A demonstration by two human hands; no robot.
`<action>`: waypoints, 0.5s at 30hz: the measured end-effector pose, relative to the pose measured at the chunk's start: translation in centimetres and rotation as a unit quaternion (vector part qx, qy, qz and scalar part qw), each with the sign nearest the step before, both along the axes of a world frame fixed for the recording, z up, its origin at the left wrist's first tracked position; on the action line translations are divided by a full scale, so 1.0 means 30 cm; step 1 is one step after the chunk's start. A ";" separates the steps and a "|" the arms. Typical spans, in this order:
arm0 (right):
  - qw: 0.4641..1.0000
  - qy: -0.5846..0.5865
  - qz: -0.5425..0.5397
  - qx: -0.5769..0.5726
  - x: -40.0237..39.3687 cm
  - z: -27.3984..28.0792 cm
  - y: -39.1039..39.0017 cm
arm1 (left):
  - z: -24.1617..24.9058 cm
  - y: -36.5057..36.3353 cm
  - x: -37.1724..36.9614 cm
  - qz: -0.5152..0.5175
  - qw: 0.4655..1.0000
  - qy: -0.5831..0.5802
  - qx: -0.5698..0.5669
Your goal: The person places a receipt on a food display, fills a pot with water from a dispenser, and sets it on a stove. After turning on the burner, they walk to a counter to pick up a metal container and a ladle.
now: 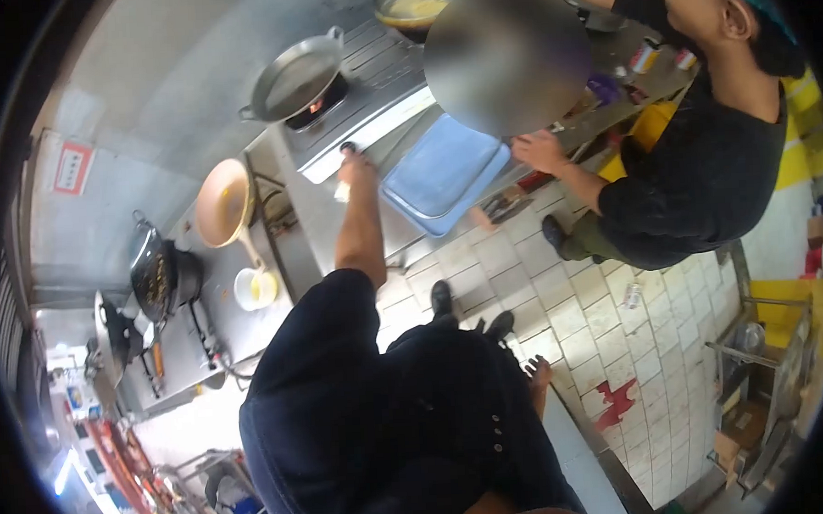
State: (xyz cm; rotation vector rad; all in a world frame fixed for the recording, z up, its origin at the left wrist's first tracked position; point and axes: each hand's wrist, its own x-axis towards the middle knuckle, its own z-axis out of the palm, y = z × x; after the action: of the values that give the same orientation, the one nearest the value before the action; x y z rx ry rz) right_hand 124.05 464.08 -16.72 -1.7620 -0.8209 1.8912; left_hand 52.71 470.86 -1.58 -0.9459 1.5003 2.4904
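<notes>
My left hand (357, 170) reaches forward to the stove's pale front panel, its fingers closed round a black knob (348, 148). Something small and whitish (342, 193) shows beside that hand; what it is I cannot make out. A two-handled metal wok (301, 76) stands on the burner behind the knob, with an orange flame glowing under it. To the right of the hand lies a blue plastic tray (449, 168) on the steel counter. My right hand (539, 373) hangs low by my side, fingers apart and holding nothing, near a pale worktop edge (571, 443).
A co-worker (702, 171) in black stands at right, one hand by the tray. A pan with yellow food (412, 7) sits farther along the stove. At left are a tan frying pan (225, 203), a small bowl (256, 289) and a dark wok (155, 268). Red liquid (615, 402) marks the tiles.
</notes>
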 end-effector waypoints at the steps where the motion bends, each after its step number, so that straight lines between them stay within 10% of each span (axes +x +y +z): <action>1: 1.000 0.004 0.006 -0.011 0.006 -0.024 -0.015 | 0.052 -0.006 0.019 -0.008 1.000 -0.008 -0.012; 4: 0.999 -0.033 -0.015 -0.008 0.076 -0.078 -0.092 | 0.088 -0.024 0.057 -0.042 0.998 0.005 -0.039; 5: 0.963 -0.079 0.154 0.207 0.118 -0.092 -0.109 | 0.079 -0.027 0.044 -0.052 0.998 -0.001 -0.046; 8: 0.918 -0.192 0.268 0.219 0.157 -0.141 -0.179 | 0.019 -0.062 -0.019 -0.098 0.993 -0.014 -0.063; 15: 0.992 -0.068 -0.068 -0.076 0.094 -0.118 -0.210 | 0.027 -0.107 -0.027 -0.192 0.979 -0.031 -0.064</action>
State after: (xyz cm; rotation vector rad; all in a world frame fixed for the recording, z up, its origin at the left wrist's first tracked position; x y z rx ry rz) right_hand 126.87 457.77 -20.25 -2.0030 -0.5995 1.8019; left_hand 51.92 467.65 -0.76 -0.6640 1.6568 2.0972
